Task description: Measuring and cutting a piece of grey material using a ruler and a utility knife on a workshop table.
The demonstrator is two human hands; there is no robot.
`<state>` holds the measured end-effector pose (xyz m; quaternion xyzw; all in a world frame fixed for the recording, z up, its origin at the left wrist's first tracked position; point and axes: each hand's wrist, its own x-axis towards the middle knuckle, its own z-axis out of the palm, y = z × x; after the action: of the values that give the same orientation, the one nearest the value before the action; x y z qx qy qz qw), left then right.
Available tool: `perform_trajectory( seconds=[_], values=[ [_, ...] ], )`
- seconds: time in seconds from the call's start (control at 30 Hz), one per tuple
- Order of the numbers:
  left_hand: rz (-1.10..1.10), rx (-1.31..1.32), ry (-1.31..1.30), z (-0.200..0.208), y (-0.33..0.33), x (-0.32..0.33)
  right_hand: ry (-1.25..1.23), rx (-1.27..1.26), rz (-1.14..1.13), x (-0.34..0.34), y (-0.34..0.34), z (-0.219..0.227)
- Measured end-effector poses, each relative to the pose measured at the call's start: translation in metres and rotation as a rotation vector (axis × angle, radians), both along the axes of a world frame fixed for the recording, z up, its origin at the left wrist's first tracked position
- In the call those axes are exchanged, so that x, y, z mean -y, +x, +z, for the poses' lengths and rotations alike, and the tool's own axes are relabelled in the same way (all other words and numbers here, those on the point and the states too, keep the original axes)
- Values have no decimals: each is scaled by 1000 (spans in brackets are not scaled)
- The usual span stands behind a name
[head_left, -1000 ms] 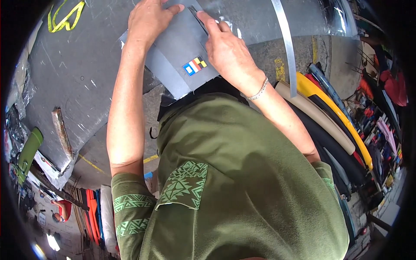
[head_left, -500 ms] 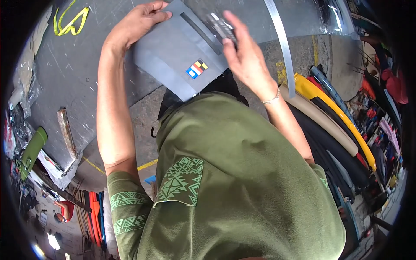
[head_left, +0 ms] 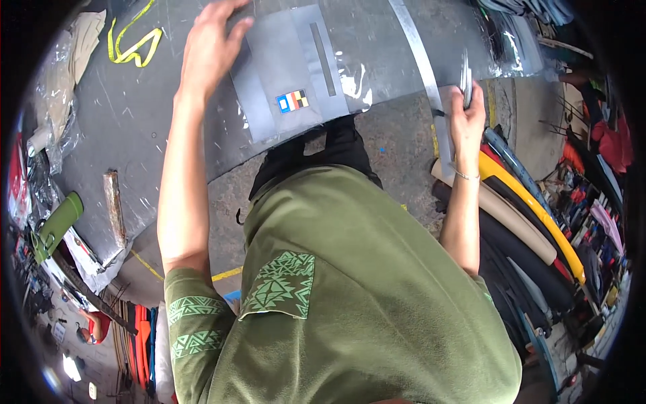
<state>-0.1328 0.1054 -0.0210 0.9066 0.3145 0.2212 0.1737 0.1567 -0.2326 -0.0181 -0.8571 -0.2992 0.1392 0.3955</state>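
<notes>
A flat grey fabric panel [head_left: 272,74] lies on the dark table. It has a long dark slot [head_left: 323,59] and a small multicoloured patch [head_left: 292,101]. My left hand [head_left: 210,50] is at the panel's upper left edge, fingers apart and holding nothing; whether they touch the panel I cannot tell. Out to the right, past the table's near edge, my right hand [head_left: 468,120] grips a thin stack of flat pieces [head_left: 465,75], seen nearly edge-on. What kind of pieces they are does not show. Beside that hand runs a long metal ruler [head_left: 418,54], overhanging the table edge.
A yellow tape measure [head_left: 138,50] lies loosely at the far left of the table [head_left: 161,145]. Nearer stands a worn wooden stick [head_left: 114,209]. Large rolls of material, one yellow [head_left: 531,202] and one beige [head_left: 518,236], lean at the right. Clear plastic film [head_left: 515,50] covers the far right.
The grey panel went from raised and tilted in my left hand to flat on the table. My left hand let go of it. My right hand moved right, away from the panel, with the stack.
</notes>
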Motion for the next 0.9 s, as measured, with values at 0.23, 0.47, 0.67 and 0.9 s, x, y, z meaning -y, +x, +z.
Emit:
perform_trajectory(
  seconds=[0.23,0.47,0.67,0.9],
  values=[
    [220,-73,-212,-13,-79,75,-252,11,-160,64,24,-23],
    [177,-217,-171,-36,-113,109,-253,-109,-132,64,12,-37],
    [206,-224,-158,-40,-111,108,-270,-154,-94,50,0,-50],
    [-183,36,-652,52,-31,138,-198,275,-7,18,5,-32]
  ],
)
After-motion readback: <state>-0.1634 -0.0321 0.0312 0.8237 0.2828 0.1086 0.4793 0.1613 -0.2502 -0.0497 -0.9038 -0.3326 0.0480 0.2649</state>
